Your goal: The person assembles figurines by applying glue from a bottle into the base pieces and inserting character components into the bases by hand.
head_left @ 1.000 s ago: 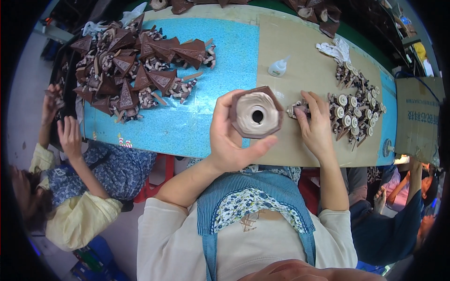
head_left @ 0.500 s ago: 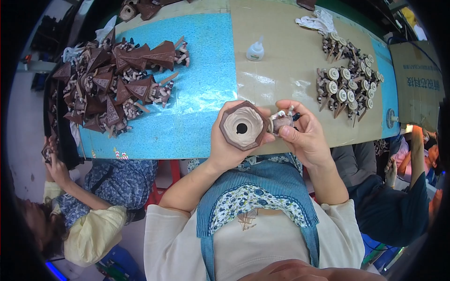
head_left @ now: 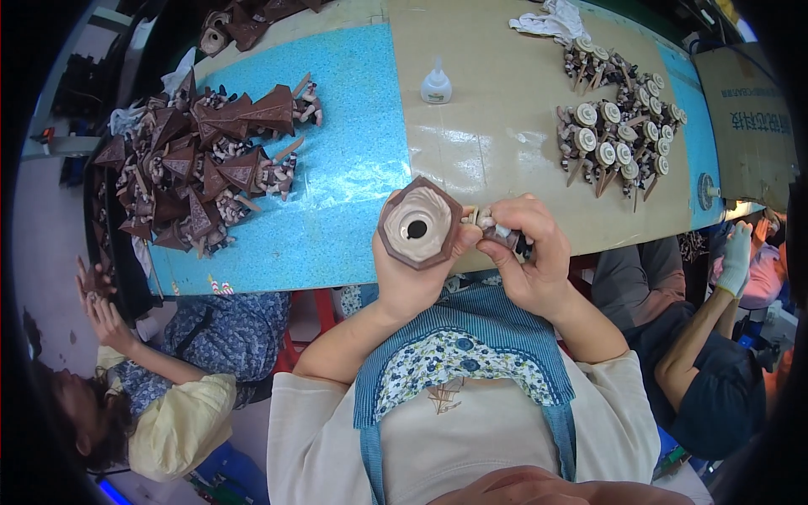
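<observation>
One hollow brown piece (head_left: 426, 210) hung on near side of dropper bottle (head_left: 436, 87), left hand (head_left: 406, 282) fingers wrapped round it; right hand (head_left: 540, 251) fingers pinched small figurine (head_left: 502, 238) close beside. Both looked light, stiff; figurine limbs probably fragile, torso safest hold. Glossy blue-and-tan worktop (head_left: 475, 130) lay beneath bottle. Brown heap (head_left: 202, 164) left of bottle, disc-topped cluster (head_left: 623, 153) right, cardboard box (head_left: 749, 118) farther right.

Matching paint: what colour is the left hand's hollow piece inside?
Pale beige interior, clearest in the head view.

Figurine (head_left: 502, 236) half-hidden by right hand (head_left: 539, 257). Brown parts (head_left: 246, 30) by table's (head_left: 488, 143) far-left corner cropped up top. Coworker's (head_left: 181, 425) piece (head_left: 102, 282) past left edge, too blurry tbh.
</observation>
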### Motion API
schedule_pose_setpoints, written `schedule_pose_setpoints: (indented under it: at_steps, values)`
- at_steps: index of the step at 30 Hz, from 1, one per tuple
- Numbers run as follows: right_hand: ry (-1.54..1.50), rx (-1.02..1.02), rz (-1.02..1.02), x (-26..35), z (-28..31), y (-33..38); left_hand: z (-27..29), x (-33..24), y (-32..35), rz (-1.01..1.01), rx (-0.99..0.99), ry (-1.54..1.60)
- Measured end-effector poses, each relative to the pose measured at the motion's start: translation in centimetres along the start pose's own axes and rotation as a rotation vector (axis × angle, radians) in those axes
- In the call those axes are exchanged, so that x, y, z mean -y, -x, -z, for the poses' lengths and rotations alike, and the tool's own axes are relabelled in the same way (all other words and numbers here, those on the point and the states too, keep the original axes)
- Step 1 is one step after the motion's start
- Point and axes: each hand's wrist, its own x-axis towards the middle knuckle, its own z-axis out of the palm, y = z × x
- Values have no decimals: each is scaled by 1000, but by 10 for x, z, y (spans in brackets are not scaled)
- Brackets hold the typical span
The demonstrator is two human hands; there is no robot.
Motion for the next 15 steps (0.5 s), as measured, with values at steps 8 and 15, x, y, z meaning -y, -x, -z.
schedule_pose_setpoints:
  at_steps: [8,15]
  values:
    - [-501,70,-555,8,24,-15,20,-10,-13,-63,212,71]
    - [-159,290,-212,21,40,-47,20,-13,-15,-104,407,-47]
